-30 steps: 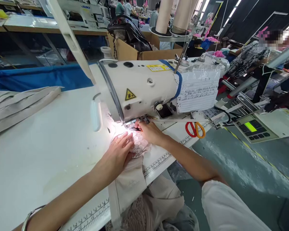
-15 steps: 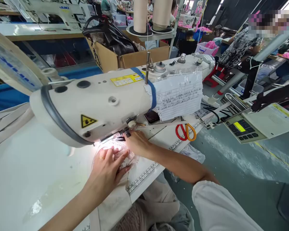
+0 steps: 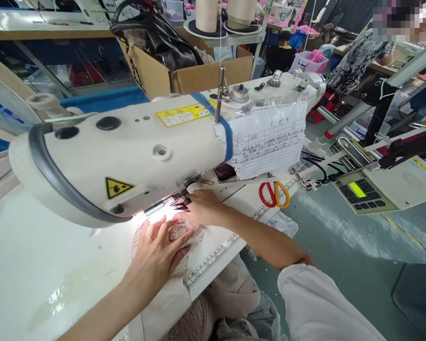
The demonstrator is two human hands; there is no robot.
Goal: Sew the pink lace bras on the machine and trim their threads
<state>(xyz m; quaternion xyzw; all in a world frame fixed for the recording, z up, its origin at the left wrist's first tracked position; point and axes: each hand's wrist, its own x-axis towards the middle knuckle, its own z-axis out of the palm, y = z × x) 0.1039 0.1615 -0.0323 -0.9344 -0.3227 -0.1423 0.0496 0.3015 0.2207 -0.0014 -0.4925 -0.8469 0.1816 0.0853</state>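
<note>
My left hand (image 3: 157,241) lies spread on a piece of pale pink lace fabric (image 3: 181,230), pressing it to the white machine bed. A ring is on one of its fingers. My right hand (image 3: 202,208) reaches in beside the needle area of the white sewing machine (image 3: 135,161). One of its fingers extends toward the lace; the others are hidden by the hand and the machine parts. Dark pointed tips (image 3: 180,206) show by those fingers, and I cannot tell whether they are held or belong to the machine. A bright lamp lights the lace there.
Red-and-orange-handled scissors (image 3: 274,194) lie on the table past my right forearm, near a printed ruler strip (image 3: 213,258). A handwritten sheet (image 3: 266,142) is strapped to the machine. Behind it stand a cardboard box (image 3: 213,73) and thread cones (image 3: 206,16). A control panel (image 3: 364,192) sits right.
The view has moved closer to the machine, which appears larger and farther left. My right fingers have shifted slightly left over the lace; my left hand stays spread on it.
</note>
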